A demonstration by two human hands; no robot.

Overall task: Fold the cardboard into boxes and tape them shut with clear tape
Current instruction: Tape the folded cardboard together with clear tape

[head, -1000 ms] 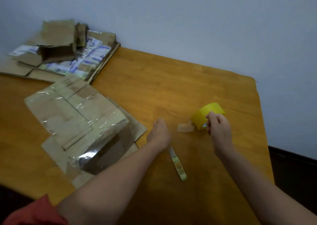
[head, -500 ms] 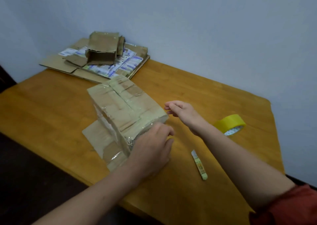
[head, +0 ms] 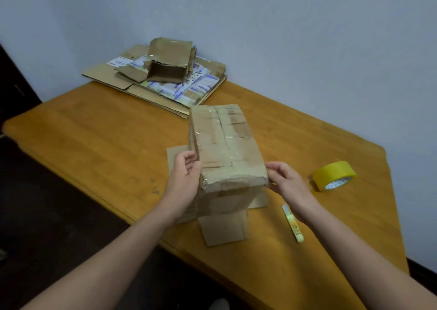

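A brown cardboard box (head: 224,144), its top shiny with clear tape, stands in the middle of the wooden table (head: 106,139), with loose flaps spread flat under it. My left hand (head: 185,177) holds the box's left near edge, fingers curled onto it. My right hand (head: 287,183) pinches the box's right near corner. A roll of tape (head: 334,175) with a yellow look lies on the table to the right of my right hand.
A small yellow-green utility knife (head: 293,223) lies near the table's front edge under my right forearm. A stack of flat cardboard (head: 132,82) with an open small box (head: 169,63) on top sits at the far left by the wall.
My right hand let go of the tape roll and came to the box's right corner. My left hand moved to the box's left edge, and the box now stands squarer, turned toward me.
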